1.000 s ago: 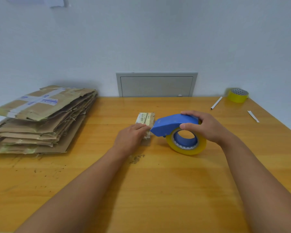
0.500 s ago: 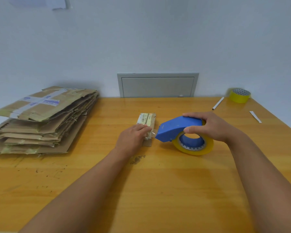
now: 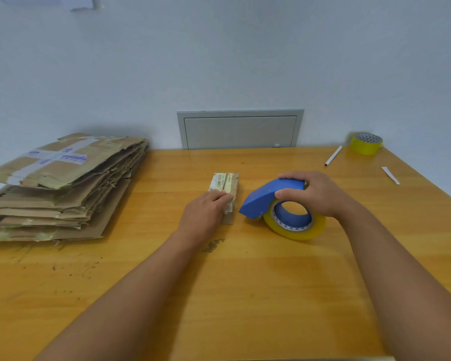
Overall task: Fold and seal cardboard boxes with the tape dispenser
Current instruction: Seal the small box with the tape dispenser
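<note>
A small flat cardboard box [image 3: 228, 183] with a white label lies in the middle of the wooden table [image 3: 245, 295]. My left hand [image 3: 205, 212] rests on its near end, fingers laid flat over the box top. Just right of the box stands a blue tape dispenser [image 3: 268, 196] holding a yellow tape roll [image 3: 297, 225]. My right hand [image 3: 315, 194] grips the dispenser from above, thumb on its near side. The dispenser's nose sits a short gap away from the box.
A tall stack of flattened cardboard boxes [image 3: 60, 186] fills the table's left side. A spare yellow tape roll [image 3: 366, 143] sits at the far right corner, with a white stick [image 3: 333, 156] and a paper strip [image 3: 390, 175] nearby. A grey wall panel [image 3: 240, 130] is behind.
My right hand has drawn the dispenser to the right, away from the box, opening a gap. My left hand stays pressed on the box.
</note>
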Motion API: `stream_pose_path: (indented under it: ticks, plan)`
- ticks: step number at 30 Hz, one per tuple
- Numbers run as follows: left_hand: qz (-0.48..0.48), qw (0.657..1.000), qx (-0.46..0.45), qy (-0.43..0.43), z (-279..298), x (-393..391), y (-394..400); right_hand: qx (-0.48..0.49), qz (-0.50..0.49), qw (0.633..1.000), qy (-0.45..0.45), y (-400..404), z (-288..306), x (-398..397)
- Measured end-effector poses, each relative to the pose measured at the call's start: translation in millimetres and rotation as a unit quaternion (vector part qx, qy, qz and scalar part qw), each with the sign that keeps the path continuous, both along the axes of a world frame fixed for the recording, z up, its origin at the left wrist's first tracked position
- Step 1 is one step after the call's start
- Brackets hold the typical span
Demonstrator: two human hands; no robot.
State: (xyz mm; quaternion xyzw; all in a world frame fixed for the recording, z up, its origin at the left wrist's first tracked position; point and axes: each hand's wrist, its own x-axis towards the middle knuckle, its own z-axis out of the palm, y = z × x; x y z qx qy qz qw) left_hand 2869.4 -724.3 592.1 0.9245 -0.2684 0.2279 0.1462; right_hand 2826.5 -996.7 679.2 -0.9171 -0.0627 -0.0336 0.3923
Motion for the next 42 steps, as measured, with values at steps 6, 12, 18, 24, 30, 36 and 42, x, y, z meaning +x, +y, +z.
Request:
stream_pose_path:
  ticks: [6,12,18,24,30,36,42]
  plan:
    - [0.003,1.0,-0.02,0.01,2.8,-5.7,-1.0,0.143,-0.095,0.984,-0.046,-17.0,-17.3,-15.9]
    - [0.083,0.984,-0.106,0.115,12.4,-6.5,-18.9,0.197,-0.154,0.964,-0.09,-4.9,-27.0,-19.1]
    - [0.135,0.982,-0.121,0.054,11.7,-1.0,-40.2,0.233,-0.193,0.944,-0.135,22.4,-31.1,-7.2]
    - [0.127,0.989,-0.074,0.019,7.3,-2.2,-38.4,0.228,-0.226,0.934,-0.154,41.4,-36.2,3.1]
    - [0.091,0.99,-0.082,0.063,9.7,-0.6,-29.6,0.21,-0.233,0.933,-0.176,53.0,-46.0,2.1]
    - [0.06,0.996,-0.051,0.038,5.7,1.6,-21.3,0.189,-0.228,0.935,-0.194,57.5,-51.8,1.4]
    - [0.077,0.992,-0.087,0.049,9.4,-1.7,-28.9,0.189,-0.225,0.934,-0.203,56.8,-54.6,-3.9]
